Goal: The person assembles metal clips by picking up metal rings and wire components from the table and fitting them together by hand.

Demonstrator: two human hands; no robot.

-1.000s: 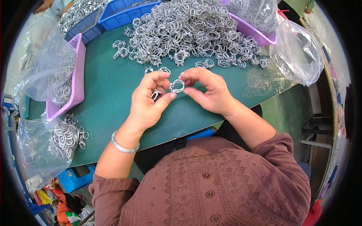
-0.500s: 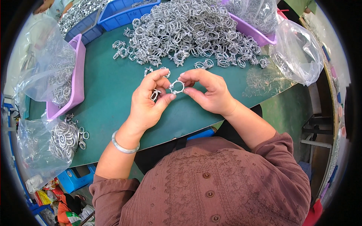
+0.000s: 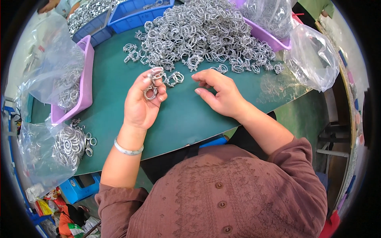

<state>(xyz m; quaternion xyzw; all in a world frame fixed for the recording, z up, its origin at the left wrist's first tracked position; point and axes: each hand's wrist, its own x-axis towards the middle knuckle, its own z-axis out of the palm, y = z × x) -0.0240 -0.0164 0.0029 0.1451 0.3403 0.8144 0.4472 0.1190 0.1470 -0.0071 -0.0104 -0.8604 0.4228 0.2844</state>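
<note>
Metal rings, small silvery wire clips, sit gathered in the left hand, which is raised just above the green worktop with its fingers curled around two or three of them; one ring lies against the palm side and another is pinched up near the fingertips, a grip that seems meant to keep them from slipping while leaving them turned up toward the eye. The right hand grasps nothing: its fingers are loosely spread and bent, tips hovering close over the worktop near a few stray clips, just beside the left hand. Directly beyond both hands a large heap of the same clips spreads across the worktop, close enough to be reached without leaning. A purple tray lined with a clear plastic bag stands at the left edge, and a second bag of rings lies nearer the body on that side, with a few loose ones spilled beside it. Another purple tray and an empty-looking clear bag sit to the right, and blue bins holding more metal parts stand at the far edge. A silver bangle circles the left wrist.
</note>
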